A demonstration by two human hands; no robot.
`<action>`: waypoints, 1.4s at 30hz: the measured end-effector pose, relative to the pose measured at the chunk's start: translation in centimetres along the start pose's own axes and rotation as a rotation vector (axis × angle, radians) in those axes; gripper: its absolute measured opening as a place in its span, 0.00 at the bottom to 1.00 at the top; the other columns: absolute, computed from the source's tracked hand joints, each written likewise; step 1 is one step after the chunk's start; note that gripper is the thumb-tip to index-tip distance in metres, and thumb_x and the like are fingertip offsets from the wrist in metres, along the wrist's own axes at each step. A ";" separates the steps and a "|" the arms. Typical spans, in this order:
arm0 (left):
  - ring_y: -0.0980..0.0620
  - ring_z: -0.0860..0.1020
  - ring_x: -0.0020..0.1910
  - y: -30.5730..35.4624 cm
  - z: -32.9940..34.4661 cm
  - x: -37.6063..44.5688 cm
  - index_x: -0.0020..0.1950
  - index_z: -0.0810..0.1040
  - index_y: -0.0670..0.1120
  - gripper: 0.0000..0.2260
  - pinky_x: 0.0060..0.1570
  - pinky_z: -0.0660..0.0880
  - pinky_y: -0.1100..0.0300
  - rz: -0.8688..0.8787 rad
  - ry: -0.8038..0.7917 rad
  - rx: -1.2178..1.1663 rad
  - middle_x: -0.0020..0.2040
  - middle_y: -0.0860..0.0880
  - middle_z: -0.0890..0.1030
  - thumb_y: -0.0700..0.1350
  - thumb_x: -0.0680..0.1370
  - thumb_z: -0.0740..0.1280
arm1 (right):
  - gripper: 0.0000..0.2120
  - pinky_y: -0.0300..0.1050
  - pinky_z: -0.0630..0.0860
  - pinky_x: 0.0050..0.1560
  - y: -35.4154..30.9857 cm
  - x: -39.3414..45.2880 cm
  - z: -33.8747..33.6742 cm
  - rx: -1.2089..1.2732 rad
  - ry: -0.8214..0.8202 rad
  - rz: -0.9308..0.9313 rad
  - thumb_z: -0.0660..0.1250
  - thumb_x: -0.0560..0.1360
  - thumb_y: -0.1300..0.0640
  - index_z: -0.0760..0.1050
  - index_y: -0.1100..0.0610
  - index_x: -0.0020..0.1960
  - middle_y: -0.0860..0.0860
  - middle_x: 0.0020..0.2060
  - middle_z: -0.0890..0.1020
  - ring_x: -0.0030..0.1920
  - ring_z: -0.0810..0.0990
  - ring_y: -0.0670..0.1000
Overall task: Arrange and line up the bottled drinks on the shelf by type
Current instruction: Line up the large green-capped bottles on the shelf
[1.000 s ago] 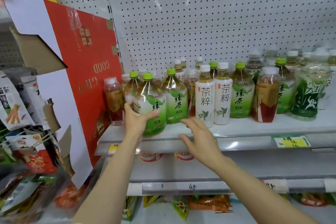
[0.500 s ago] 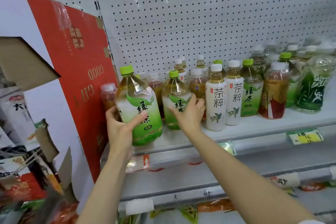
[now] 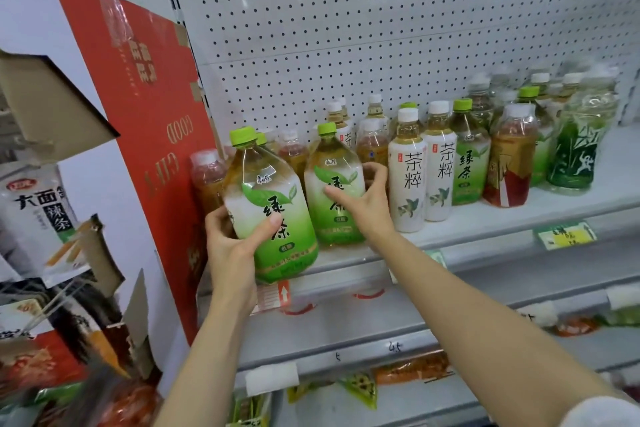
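Fingers and thumb of the left hand (image 3: 230,246) wrap the lower body of a large clear plastic green-tea bottle with a lime-green cap (image 3: 268,208), held just off the front edge of the white metal shelf (image 3: 485,218) at centre frame. The right hand (image 3: 363,199) curls around a second matching green-tea bottle (image 3: 332,184) standing on the shelf, apparently to draw both together by type. To the right stand two slim white-labelled tea bottles (image 3: 408,177); a red cardboard display panel (image 3: 152,135) leans at left.
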State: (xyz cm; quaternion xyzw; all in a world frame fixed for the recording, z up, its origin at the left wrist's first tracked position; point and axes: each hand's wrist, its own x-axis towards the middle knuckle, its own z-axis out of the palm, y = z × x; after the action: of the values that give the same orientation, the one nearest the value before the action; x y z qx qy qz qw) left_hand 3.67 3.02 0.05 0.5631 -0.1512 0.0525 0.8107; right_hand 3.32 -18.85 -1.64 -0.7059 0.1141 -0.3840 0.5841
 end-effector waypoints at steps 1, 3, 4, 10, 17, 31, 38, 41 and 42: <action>0.48 0.84 0.50 0.2 0.0 -0.2 0.65 0.72 0.43 0.34 0.42 0.82 0.55 0.015 -0.010 -0.005 0.54 0.46 0.83 0.42 0.61 0.79 | 0.46 0.58 0.78 0.59 -0.4 -0.5 -0.4 0.006 0.011 -0.019 0.79 0.55 0.32 0.61 0.44 0.63 0.49 0.59 0.74 0.59 0.77 0.52; 0.51 0.84 0.48 0.7 0.1 -0.9 0.65 0.73 0.41 0.35 0.40 0.81 0.59 0.048 -0.018 -0.018 0.54 0.47 0.83 0.41 0.61 0.81 | 0.43 0.57 0.79 0.57 -1.4 -1.6 -1.2 0.031 0.019 -0.055 0.80 0.58 0.36 0.62 0.44 0.65 0.48 0.59 0.74 0.58 0.77 0.50; 0.53 0.84 0.46 0.8 0.2 -1.3 0.65 0.73 0.40 0.35 0.39 0.80 0.60 0.064 -0.020 -0.027 0.53 0.47 0.83 0.41 0.61 0.81 | 0.41 0.56 0.79 0.57 -1.8 -2.0 -1.7 0.048 0.025 -0.062 0.80 0.59 0.38 0.63 0.44 0.65 0.47 0.59 0.74 0.58 0.77 0.49; 0.53 0.85 0.43 0.4 2.7 -4.4 0.60 0.76 0.43 0.26 0.39 0.81 0.59 0.040 -0.046 -0.130 0.46 0.52 0.86 0.42 0.64 0.76 | 0.37 0.58 0.82 0.52 -4.6 -6.1 -7.6 0.167 0.065 -0.068 0.83 0.59 0.45 0.68 0.41 0.62 0.54 0.56 0.79 0.54 0.83 0.54; 0.44 0.84 0.50 -2.3 9.9 -10.4 0.57 0.79 0.47 0.27 0.50 0.82 0.45 -0.122 -0.174 -0.163 0.52 0.46 0.86 0.42 0.61 0.82 | 0.30 0.45 0.82 0.39 -5.3 -11.5 -19.6 0.168 0.182 0.059 0.81 0.65 0.55 0.68 0.47 0.60 0.57 0.54 0.80 0.47 0.84 0.52; 0.47 0.85 0.48 -7.5 27.7 -17.3 0.65 0.75 0.43 0.29 0.42 0.82 0.53 -0.294 -0.478 -0.207 0.56 0.44 0.84 0.42 0.66 0.79 | 0.38 0.59 0.83 0.44 -4.2 -14.5 -38.0 0.048 0.493 0.085 0.85 0.54 0.46 0.70 0.46 0.58 0.63 0.57 0.79 0.49 0.84 0.62; 0.49 0.85 0.48 -8.9 35.7 -19.1 0.67 0.73 0.42 0.36 0.41 0.82 0.55 -0.340 -0.609 -0.261 0.59 0.43 0.83 0.42 0.62 0.82 | 0.37 0.60 0.83 0.45 -3.7 -14.4 -45.2 0.036 0.629 0.072 0.83 0.57 0.50 0.70 0.50 0.61 0.62 0.55 0.81 0.47 0.85 0.60; 0.50 0.86 0.44 -9.8 38.8 -20.6 0.67 0.73 0.44 0.34 0.37 0.81 0.56 -0.373 -0.648 -0.282 0.57 0.44 0.83 0.43 0.62 0.79 | 0.36 0.55 0.83 0.42 -3.0 -14.4 -48.5 0.046 0.656 0.081 0.84 0.57 0.51 0.70 0.50 0.60 0.61 0.55 0.81 0.45 0.85 0.58; 0.50 0.86 0.44 -10.2 39.9 -21.1 0.67 0.73 0.44 0.34 0.37 0.81 0.56 -0.378 -0.665 -0.273 0.57 0.44 0.83 0.44 0.62 0.79 | 0.36 0.56 0.83 0.42 -2.7 -14.3 -49.8 0.037 0.653 0.087 0.84 0.57 0.51 0.71 0.49 0.60 0.60 0.55 0.80 0.46 0.85 0.58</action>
State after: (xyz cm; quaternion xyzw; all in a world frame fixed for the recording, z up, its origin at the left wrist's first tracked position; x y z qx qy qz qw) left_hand -21.15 -35.91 -2.78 0.4543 -0.3045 -0.3028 0.7805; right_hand -40.79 -46.05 -3.94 -0.5294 0.3181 -0.5668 0.5452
